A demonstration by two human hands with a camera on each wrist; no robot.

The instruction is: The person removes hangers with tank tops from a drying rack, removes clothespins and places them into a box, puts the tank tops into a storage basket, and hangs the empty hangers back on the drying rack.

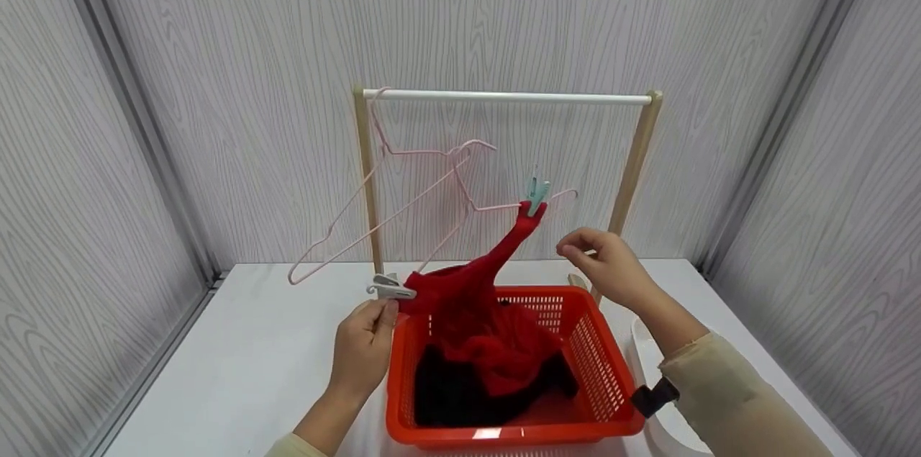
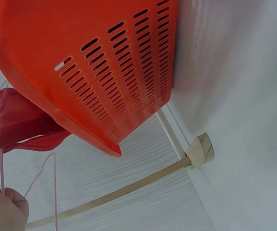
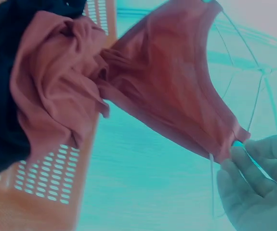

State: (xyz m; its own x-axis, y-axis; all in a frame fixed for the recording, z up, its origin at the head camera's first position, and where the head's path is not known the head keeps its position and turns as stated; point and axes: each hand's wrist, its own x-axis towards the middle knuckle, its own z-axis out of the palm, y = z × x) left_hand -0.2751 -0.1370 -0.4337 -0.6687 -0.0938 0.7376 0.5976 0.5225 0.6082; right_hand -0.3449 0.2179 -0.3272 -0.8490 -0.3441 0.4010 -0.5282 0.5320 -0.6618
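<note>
1. Largest is the rack (image 1: 504,96), a white bar between wooden posts, standing behind everything else.
2. In front of it sits the red basket (image 1: 514,434), its sides slotted. A white tub (image 1: 676,424), partly hidden by the right sleeve, lies just beside it.
3. The red garment (image 1: 471,284) stretches between the two hands: one strap end beside the left fingertips, the other up and to the left of the right hand, with its lower part bunched in the basket.
4. Black cloth (image 1: 453,396) lies in the basket beneath the bunched part.
5. The upper hanger (image 1: 388,219), pink wire, hooks over the bar near its left end. The lower hanger (image 1: 496,208), also pink, runs behind the garment, its right end poking out past the cloth.
6. The left hand (image 1: 362,349) pinches the lower hanger at its left end; whether cloth is caught too, I cannot tell. The right hand (image 1: 611,270) hovers near the garment's raised strap, apart from it, fingers loosely bent and holding nothing.
7. Smallest are the clips: a white clip (image 1: 391,289) on the left strap, just above the left fingertips, and a green clip (image 1: 537,194) on the right strap.
</note>
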